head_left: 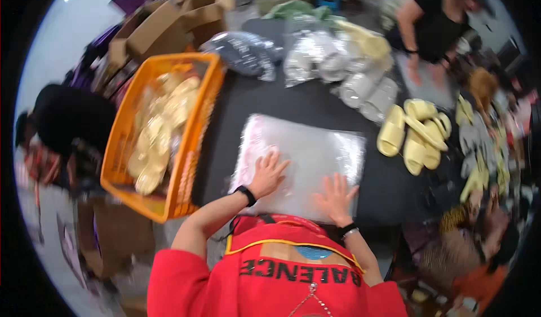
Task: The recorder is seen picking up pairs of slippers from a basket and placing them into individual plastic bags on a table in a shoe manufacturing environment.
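Both hands, left hand (267, 173) and right hand (336, 197), are being pressed open and flat on a glossy, crinkled rectangular plastic bag (304, 153), lying mid-frame on the dark table (236, 108), beside an orange slatted crate (194, 131).

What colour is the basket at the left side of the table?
The basket is orange, seen best in the head view; it holds pale yellow slippers.

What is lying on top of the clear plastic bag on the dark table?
Both hands press flat on the clear plastic bag: left hand, right hand, fingers spread. The bag's contents and the dark table under it cannot be made out.
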The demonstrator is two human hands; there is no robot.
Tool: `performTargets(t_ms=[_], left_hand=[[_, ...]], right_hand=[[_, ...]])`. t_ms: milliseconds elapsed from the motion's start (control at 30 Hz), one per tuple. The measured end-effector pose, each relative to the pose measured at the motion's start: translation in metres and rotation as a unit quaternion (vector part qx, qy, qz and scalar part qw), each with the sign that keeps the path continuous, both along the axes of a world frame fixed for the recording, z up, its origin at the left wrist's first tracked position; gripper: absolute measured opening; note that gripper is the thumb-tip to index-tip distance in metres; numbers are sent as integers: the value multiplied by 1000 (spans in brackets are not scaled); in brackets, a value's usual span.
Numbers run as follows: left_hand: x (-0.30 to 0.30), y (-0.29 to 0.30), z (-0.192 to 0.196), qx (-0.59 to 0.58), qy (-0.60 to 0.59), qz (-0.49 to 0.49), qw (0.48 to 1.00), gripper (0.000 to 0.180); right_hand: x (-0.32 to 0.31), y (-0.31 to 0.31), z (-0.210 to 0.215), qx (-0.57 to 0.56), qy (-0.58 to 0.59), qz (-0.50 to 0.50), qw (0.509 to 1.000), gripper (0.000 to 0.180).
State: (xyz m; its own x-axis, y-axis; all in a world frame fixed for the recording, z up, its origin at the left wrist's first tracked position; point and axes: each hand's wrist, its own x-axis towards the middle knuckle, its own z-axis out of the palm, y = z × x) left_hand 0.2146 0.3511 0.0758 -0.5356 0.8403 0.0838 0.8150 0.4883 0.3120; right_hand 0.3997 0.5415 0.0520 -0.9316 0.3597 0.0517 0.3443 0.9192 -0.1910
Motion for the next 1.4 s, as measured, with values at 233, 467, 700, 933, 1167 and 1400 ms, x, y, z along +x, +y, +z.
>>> performTargets(t_ms=[233, 467, 700, 933, 1167, 1400], left_hand=[[-63, -23, -11, 60, -223, -64, 971, 39], [-156, -95, 145, 314, -378, 182, 852, 34], [-225, -233, 103, 352, -389, 428, 736, 33], [-251, -270, -22, 7, -132, 485, 865, 73], [-271, -254, -46, -84, -156, 557, 811, 58], [-288, -291, -81, 252, -173, 611, 730, 24]], right_hand=[[-6, -21, 16, -134, -165, 55, 976, 73], [-11, -22, 6, -151, -207, 37, 966, 75], [-16, -27, 11, -133, -230, 22, 964, 78], [-17, -26, 10, -119, -244, 6, 962, 81], [-24, -31, 10, -122, -252, -5, 960, 82], [-34, -42, 13, -122, -259, -30, 958, 81]])
